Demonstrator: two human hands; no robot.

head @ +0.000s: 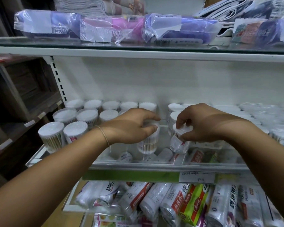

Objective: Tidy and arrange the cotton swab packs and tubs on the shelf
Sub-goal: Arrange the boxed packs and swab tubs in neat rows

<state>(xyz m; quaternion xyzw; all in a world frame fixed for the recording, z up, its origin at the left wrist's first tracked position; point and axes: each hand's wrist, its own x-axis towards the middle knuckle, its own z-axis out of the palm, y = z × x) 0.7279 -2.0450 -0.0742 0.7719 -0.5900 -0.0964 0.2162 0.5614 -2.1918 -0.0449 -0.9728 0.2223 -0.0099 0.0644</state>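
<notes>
Rows of clear round cotton swab tubs [87, 114] with white lids fill the left part of the glass shelf [154, 165]. My left hand [131, 125] grips the lid end of one upright tub [148, 144] near the shelf's middle. Just to its right, my right hand [198, 123] pinches the lid of another tub [179, 143], which tilts slightly. Behind that one stand two more tubs [175, 112]. Soft plastic swab packs [269, 115] are piled at the right end of the shelf, blurred.
The shelf above holds bagged cloths [105, 28] in purple and pink. Below, rolls of plastic bags and wrap [170, 203] lie in a heap. A green price strip [129, 176] runs along the shelf front. Dark wooden shelving [23, 95] stands to the left.
</notes>
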